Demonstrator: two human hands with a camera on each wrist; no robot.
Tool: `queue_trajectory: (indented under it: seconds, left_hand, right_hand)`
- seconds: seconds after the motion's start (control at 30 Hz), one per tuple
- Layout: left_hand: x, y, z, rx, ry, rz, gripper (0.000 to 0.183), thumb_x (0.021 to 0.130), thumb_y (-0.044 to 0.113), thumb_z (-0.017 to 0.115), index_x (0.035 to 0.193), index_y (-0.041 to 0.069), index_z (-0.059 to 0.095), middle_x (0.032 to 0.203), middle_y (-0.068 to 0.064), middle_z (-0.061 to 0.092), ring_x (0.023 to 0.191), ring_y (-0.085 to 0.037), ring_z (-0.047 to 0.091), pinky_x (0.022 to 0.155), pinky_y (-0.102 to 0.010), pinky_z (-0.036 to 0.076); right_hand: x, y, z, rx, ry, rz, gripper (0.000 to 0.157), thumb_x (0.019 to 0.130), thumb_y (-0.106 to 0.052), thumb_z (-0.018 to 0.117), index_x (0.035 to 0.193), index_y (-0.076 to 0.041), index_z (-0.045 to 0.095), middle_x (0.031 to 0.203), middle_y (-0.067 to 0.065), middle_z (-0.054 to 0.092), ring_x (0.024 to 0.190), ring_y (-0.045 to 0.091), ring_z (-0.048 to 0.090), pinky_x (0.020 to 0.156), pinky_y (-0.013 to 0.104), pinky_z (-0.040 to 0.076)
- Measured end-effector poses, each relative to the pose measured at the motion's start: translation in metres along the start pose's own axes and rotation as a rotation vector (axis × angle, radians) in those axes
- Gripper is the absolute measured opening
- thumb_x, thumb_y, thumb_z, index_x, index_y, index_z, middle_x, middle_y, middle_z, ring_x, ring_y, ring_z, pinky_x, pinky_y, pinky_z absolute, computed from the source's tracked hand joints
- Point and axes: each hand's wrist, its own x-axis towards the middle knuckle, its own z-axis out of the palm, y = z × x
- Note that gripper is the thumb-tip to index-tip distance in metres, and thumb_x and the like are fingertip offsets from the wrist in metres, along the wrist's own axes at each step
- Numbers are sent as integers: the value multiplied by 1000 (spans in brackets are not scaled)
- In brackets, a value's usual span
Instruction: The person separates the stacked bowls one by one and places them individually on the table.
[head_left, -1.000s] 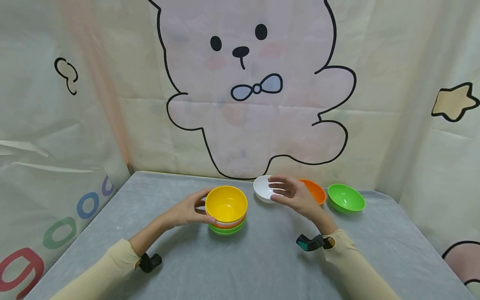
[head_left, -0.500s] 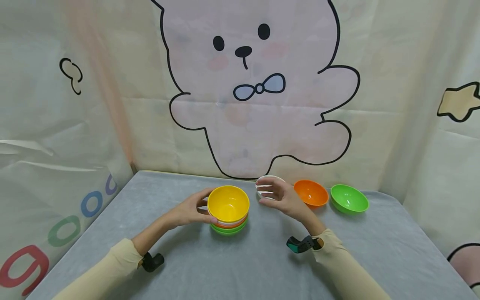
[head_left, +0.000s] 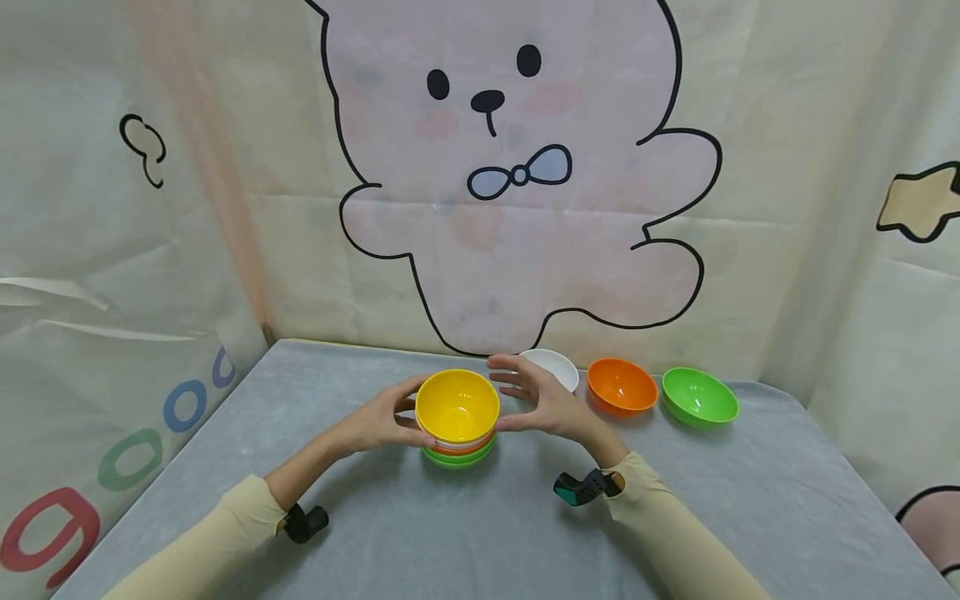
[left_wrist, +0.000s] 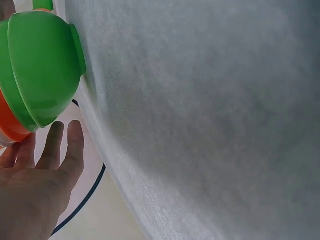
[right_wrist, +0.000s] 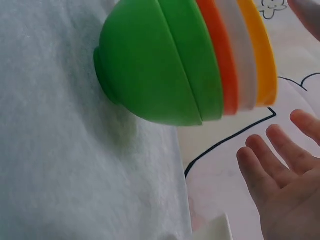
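Note:
A stack of nested bowls stands on the cloth, with a yellow bowl (head_left: 457, 404) on top, white and orange rims below it, and green bowls (right_wrist: 150, 65) at the bottom. My left hand (head_left: 378, 422) holds the stack's left side near the upper rims, thumb in front and fingers behind. In the left wrist view, some fingers (left_wrist: 75, 145) extend past the green bowls. Right of the stack, my right hand (head_left: 551, 404) is spread, its thumb close to the rim. The right wrist view shows a gap between its fingers (right_wrist: 270, 165) and the bowls.
Along the back of the grey cloth-covered table (head_left: 450, 533) sit a white bowl (head_left: 557, 367), partly behind my right hand, an orange bowl (head_left: 621, 387) and a green bowl (head_left: 699, 397). A printed curtain (head_left: 300, 208) hangs close behind the table.
My right hand has moved left from in front of the white bowl to the stack's right side, uncovering the orange bowl. My left hand keeps its hold on the stack.

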Motion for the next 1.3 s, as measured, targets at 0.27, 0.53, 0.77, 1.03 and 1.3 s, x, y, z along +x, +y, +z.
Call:
queue_trajectory:
  seconds: [0.27,0.53,0.77,1.03,1.3]
  left_hand:
    - [0,1,0,6,-2,11,84,85,20,86,155,9,39,149,-8,47,126,-34,53,97,-44,53]
    - [0,1,-2,10,-4,8,83,86,20,85,154,9,39,149,-8,47,126,-33,54,98,-44,52]
    - [0,1,-2,13,-6,6,82,86,21,85,154,9,40,148,-8,47,126,-33,54,98,-46,52]
    - [-1,2,-1,11,-4,9,83,86,22,85,154,9,39,148,-8,47,126,-33,54,97,-45,52]
    - [-1,3,0,25,4,-3,85,85,23,86,154,9,39,148,-7,48,124,-31,55,97,-44,53]
  right_hand:
    - [7,2,11,-28,-67,31,94,82,-26,89,157,-12,33,158,11,36,142,28,38,112,45,36]
    - [15,6,22,-45,-98,42,101,80,-29,90,158,-10,30,153,6,42,135,25,46,108,40,42]
    - [19,9,27,-35,-99,45,101,80,-31,90,158,-10,30,148,4,47,128,22,50,105,36,45]
    - [20,11,26,-50,-83,-10,95,79,-33,90,155,-11,38,143,4,52,125,23,53,104,40,47]
    - [20,9,28,-38,-66,-33,94,78,-31,91,153,-6,40,140,6,55,123,24,55,104,39,47]
